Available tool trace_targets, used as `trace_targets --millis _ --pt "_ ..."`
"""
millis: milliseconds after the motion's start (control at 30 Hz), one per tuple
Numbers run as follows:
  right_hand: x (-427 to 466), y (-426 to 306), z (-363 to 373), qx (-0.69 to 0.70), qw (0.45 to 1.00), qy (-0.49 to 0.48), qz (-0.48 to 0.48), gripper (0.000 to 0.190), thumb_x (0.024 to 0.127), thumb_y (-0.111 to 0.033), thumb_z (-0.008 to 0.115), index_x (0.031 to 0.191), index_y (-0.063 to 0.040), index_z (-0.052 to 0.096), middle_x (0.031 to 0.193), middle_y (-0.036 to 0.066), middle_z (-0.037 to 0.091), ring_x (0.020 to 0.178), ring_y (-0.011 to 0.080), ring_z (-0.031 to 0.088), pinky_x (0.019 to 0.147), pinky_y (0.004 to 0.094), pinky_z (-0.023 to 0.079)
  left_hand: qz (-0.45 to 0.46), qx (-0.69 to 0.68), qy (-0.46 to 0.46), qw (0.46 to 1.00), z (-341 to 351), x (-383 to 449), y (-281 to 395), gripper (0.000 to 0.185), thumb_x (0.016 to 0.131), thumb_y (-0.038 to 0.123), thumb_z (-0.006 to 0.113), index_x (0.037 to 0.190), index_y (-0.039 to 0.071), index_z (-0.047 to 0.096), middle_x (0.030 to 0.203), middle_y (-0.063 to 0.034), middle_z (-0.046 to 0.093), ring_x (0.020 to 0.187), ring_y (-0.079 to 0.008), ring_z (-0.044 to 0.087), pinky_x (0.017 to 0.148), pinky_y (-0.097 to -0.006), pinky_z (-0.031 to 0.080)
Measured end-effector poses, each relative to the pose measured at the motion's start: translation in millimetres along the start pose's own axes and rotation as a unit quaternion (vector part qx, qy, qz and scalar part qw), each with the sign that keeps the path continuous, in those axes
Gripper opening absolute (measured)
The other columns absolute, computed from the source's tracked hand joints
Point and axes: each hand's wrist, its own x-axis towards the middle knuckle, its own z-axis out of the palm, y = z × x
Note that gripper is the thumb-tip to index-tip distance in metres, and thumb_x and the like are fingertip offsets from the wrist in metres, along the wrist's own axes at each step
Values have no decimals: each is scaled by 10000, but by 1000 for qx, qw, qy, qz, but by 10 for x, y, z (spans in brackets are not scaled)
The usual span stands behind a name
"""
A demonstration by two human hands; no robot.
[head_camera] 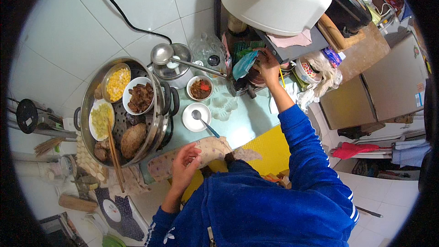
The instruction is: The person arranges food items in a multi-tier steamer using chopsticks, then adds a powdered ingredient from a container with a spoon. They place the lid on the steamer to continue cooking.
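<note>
My right hand [268, 66] reaches in below the edge of a dark shelf [277, 46], its fingers on one end of a teal plastic packet [245, 65]. The shelf partly hides those fingers. Jars and bottles crowd around the packet. My left hand [187, 164] is empty with its fingers apart, over the patterned cloth [205, 154] at the table's front edge. A small white plate [192, 123] with a spoon [202, 120] lies beyond it. Behind the plate is a bowl of dark sauce with a red dab [200, 88].
At left stands a large steamer pot [135, 159] holding corn [118, 85], browned meat [140, 97], a green mash [101, 120] and chopsticks [114, 154]. A ladle [192, 63] lies across a lidded pot [176, 53]. A white cooker [274, 3] sits on the shelf.
</note>
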Motion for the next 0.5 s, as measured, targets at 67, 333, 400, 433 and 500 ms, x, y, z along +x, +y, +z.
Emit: trace_targets --millis 67,333,400,433,500 --pt "106 309 106 -103 993 37 -37 140 825 -116 537 944 -68 594 752 60 587 653 132 532 640 262 441 2 2 1 1000 -2 -2 -4 395 787 42 573 1169 25 474 980 -56 563 847 -109 534 745 -235 429" --pt "314 950 421 -161 987 13 26 226 763 -221 613 938 -79 603 786 143 631 788 303 608 688 366 459 -13 8 14 1000 -8 -9 -31 378 791 25 564 1160 18 483 981 -67 565 855 -119 540 745 -243 443" --pt "338 930 436 -182 983 15 -13 231 763 -214 601 947 -75 602 799 151 630 806 326 601 705 389 458 -19 11 22 1000 -14 -19 -37 376 792 25 562 1160 19 484 982 -70 567 855 -120 541 742 -243 445" --pt "366 903 437 -215 973 29 -75 231 764 -208 593 952 -74 602 813 158 629 814 336 596 714 400 456 -19 12 26 999 -17 -24 -41 375 793 27 563 1160 20 484 983 -71 568 856 -121 541 742 -244 445" --pt "379 824 444 -246 960 22 -135 228 767 -187 573 961 -70 599 851 172 625 830 348 590 730 417 454 -24 15 31 999 -27 -32 -50 371 795 30 562 1159 24 487 985 -72 569 858 -122 542 742 -244 445"
